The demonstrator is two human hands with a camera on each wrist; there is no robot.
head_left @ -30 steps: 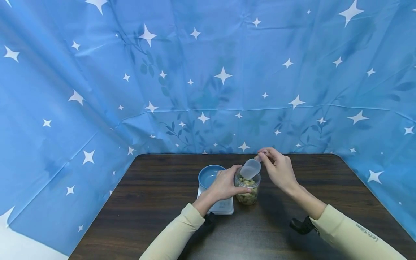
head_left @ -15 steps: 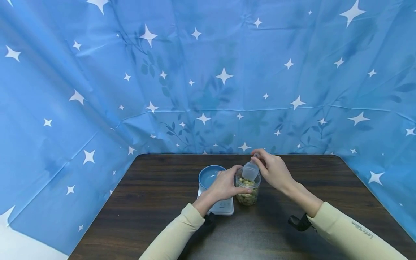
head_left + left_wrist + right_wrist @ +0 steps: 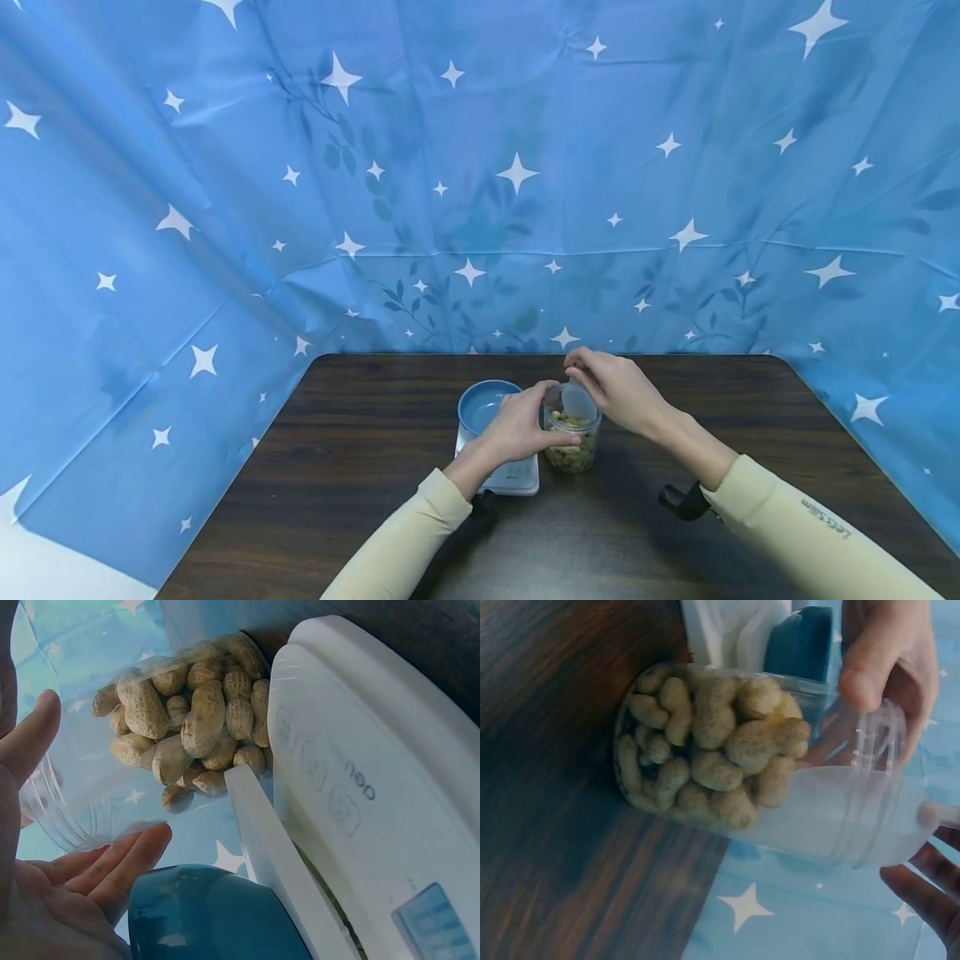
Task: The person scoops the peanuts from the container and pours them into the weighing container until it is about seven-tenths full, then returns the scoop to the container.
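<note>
A clear plastic jar (image 3: 570, 458) holding unshelled peanuts (image 3: 714, 724) stands upright on the table. My left hand (image 3: 517, 425) grips the jar near its rim, thumb in front and fingers behind. A translucent white scoop (image 3: 817, 814) dips into the jar's mouth, its bowl just above the peanuts. From the right, my right hand (image 3: 618, 392) pinches the scoop's handle over the rim. Fingers mostly cover that handle in the head view. In the left wrist view, peanuts fill the lower part of the jar.
Left of the jar sits a white kitchen scale (image 3: 352, 735) with a blue bowl (image 3: 483, 408) on it, partly behind my left hand. The dark wooden table (image 3: 337, 467) reaches back to a blue star-patterned curtain (image 3: 480, 208).
My right hand has moved left and tipped the scoop from slanted to nearly upright, deeper inside the jar. The left hand and the jar have stayed put.
</note>
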